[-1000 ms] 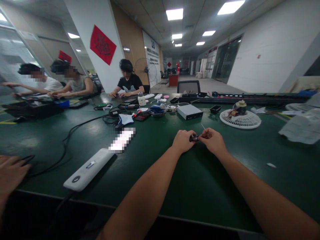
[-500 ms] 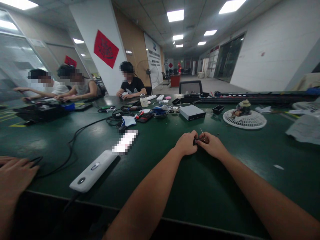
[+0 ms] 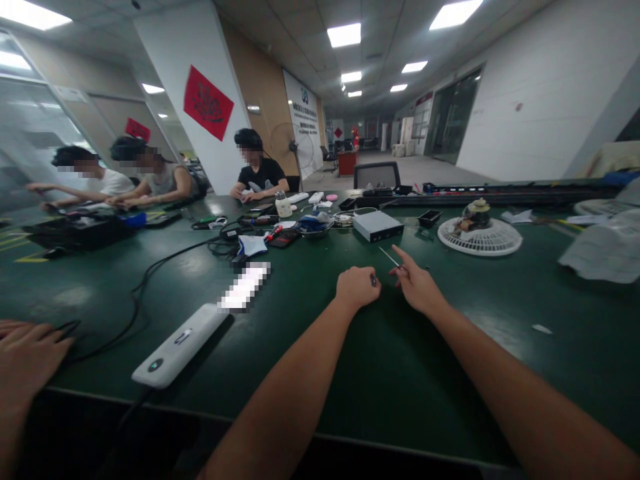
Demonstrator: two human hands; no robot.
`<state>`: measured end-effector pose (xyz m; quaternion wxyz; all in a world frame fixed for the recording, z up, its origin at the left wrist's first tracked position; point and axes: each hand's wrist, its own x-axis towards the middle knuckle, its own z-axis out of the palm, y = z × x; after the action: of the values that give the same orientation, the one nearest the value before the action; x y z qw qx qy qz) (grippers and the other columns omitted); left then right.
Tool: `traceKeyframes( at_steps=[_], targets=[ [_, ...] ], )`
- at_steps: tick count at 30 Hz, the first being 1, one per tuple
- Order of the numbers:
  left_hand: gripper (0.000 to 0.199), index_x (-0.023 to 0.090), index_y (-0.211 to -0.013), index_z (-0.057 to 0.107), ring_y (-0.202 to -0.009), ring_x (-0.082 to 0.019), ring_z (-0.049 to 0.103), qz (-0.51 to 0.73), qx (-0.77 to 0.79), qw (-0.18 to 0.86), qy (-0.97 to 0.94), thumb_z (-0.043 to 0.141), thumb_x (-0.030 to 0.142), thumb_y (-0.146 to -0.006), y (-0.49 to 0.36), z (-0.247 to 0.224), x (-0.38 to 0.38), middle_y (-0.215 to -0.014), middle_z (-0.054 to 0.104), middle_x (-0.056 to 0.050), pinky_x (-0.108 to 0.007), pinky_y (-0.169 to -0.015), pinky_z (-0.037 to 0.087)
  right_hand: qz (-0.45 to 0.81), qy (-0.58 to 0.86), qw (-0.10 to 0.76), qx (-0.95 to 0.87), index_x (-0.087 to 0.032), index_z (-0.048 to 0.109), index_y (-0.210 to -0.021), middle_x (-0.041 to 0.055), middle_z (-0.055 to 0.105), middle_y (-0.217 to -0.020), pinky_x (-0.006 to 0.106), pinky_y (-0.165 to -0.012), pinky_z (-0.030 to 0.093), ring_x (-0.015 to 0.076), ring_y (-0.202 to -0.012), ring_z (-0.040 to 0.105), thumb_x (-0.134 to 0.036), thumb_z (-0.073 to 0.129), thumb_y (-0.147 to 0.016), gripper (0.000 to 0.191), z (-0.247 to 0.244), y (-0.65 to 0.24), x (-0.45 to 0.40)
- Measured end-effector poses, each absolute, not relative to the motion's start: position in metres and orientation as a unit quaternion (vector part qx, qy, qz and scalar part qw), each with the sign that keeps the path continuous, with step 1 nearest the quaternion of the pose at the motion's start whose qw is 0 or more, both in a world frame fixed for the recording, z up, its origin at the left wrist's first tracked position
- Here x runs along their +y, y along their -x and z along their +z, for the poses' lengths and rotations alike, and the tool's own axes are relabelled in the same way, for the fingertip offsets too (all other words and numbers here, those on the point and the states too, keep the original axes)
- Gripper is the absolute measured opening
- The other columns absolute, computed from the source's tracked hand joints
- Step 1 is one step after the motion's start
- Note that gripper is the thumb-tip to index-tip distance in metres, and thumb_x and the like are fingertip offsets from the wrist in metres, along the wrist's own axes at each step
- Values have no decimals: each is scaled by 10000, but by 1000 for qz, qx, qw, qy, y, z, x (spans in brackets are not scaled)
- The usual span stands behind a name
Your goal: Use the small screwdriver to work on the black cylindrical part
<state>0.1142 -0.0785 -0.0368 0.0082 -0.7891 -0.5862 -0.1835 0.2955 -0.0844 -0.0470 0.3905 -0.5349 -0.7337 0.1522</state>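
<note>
Between right-hand fingers (image 3: 407,259): thin metal pin (image 3: 389,257), light, stiff, probably slippery, best pinched near its end. Left hand (image 3: 357,288) curled, gripping small dark part (image 3: 373,281).

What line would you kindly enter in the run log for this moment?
left hand: small dark part at fingertips | right hand: thin metal pin held | nearby: flat grey metal box
</note>
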Motion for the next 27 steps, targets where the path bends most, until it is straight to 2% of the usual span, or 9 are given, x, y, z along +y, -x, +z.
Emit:
traceKeyframes(
  at_steps=[2,5,8,17,23,27],
  targets=[
    [168,238,-886,683,-845,-237,688,-193,-602,6,775,550,338,-861,-112,-39,-74,-870,722,-66,-330,-760,524,140,551,381,-729,-232,466,-1443,53,741,-945,324,-742,519,179,-747,682,-191,468,-966,479,-45,-298,-84],
    [142,233,-904,668,-878,-223,678,-208,-614,1,761,551,303,-865,-107,-41,-67,-902,722,-60,-313,-775,515,129,562,362,-732,-190,649,-1192,62,714,-1012,368,-795,538,187,-843,676,-308,533,-984,265,-41,-302,-84],
    [139,236,-948,660,-866,-207,673,-216,-620,-8,754,564,300,-870,-105,-43,-63,-917,724,-53,-297,-769,512,135,555,336,-749,-171,674,-1071,56,697,-1047,371,-798,554,184,-876,674,-386,563,-976,260,-39,-303,-86],
    [133,237,-952,650,-872,-216,667,-221,-592,-24,775,568,307,-874,-110,-44,-65,-934,716,-59,-306,-755,509,160,535,293,-776,-154,684,-1051,26,709,-893,311,-672,558,140,-698,662,-378,583,-966,259,-46,-299,-86],
    [113,231,-915,669,-891,-218,668,-209,-565,-32,797,603,284,-840,-111,-42,-67,-942,718,-56,-310,-791,518,190,500,285,-796,-163,713,-1072,27,737,-858,318,-691,558,147,-695,678,-372,600,-949,268,-44,-298,-88],
    [127,229,-936,667,-890,-225,670,-206,-565,-29,798,591,276,-846,-111,-42,-66,-949,715,-62,-322,-792,524,193,496,276,-800,-198,779,-1048,-1,734,-677,268,-581,506,135,-564,636,-342,614,-898,265,-39,-300,-89]
  ],
)
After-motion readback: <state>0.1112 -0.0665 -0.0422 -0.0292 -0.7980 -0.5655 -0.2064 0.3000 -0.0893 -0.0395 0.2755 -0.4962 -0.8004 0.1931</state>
